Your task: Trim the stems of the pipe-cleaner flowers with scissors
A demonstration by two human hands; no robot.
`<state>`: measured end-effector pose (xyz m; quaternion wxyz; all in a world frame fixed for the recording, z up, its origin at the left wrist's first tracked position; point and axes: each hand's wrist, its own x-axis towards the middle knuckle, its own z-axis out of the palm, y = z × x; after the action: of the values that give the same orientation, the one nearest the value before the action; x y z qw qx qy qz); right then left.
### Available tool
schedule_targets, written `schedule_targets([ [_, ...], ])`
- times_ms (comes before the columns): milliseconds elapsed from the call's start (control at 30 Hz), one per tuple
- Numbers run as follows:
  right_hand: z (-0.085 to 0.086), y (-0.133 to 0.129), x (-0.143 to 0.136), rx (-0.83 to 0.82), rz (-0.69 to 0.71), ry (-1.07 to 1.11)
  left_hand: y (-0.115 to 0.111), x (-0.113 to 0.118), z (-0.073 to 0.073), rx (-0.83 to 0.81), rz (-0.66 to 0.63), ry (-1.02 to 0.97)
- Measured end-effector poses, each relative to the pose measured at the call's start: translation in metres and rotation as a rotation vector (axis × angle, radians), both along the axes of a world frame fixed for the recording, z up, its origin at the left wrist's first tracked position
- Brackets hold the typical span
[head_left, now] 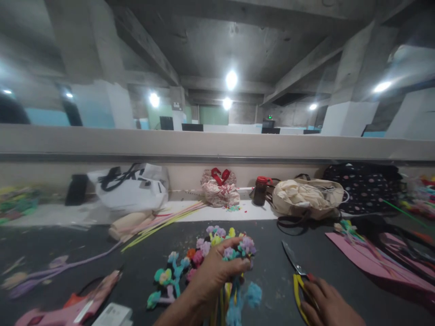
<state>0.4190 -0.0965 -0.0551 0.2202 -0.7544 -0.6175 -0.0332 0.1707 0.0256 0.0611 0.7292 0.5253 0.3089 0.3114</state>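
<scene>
My left hand [217, 267] is closed round a bunch of fuzzy pipe-cleaner flowers [248, 246], its thumb and fingers pinching lilac and teal blooms. Blue blooms and yellow stems hang beneath the palm. More pipe-cleaner flowers [176, 271], in blue, teal, pink and orange, lie on the dark mat left of the wrist. At the lower right, my right hand [328, 299] has its fingers curled over the yellow-and-red handles of a pair of scissors [295, 262]. The scissor blades point away from me and lie along the mat.
A pink glue gun [91, 301] lies at the lower left beside a small white box [113, 314]. Long pipe cleaners [166, 224] stretch behind. Along the wall stand a white bag [136, 190], a red-lidded jar [261, 191] and a beige bag [307, 199]. Pink sheets [360, 258] lie right.
</scene>
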Motion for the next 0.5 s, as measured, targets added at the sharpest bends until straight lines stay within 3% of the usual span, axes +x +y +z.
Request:
schedule_targets([
  [133,-0.011,-0.003,0.009,0.003,-0.083,-0.065,0.0,0.005,-0.008,0.123,0.028,0.016],
  [300,0.0,-0.002,0.007,-0.127,-0.24,0.005,-0.008,0.01,-0.02,0.235,0.107,0.103],
  [400,0.005,-0.001,0.017,-0.111,-0.27,0.292,-0.014,0.013,-0.019,0.369,0.051,0.16],
  [500,0.011,-0.005,0.022,0.016,-0.258,0.821,-0.019,0.016,-0.015,0.417,0.006,0.169],
])
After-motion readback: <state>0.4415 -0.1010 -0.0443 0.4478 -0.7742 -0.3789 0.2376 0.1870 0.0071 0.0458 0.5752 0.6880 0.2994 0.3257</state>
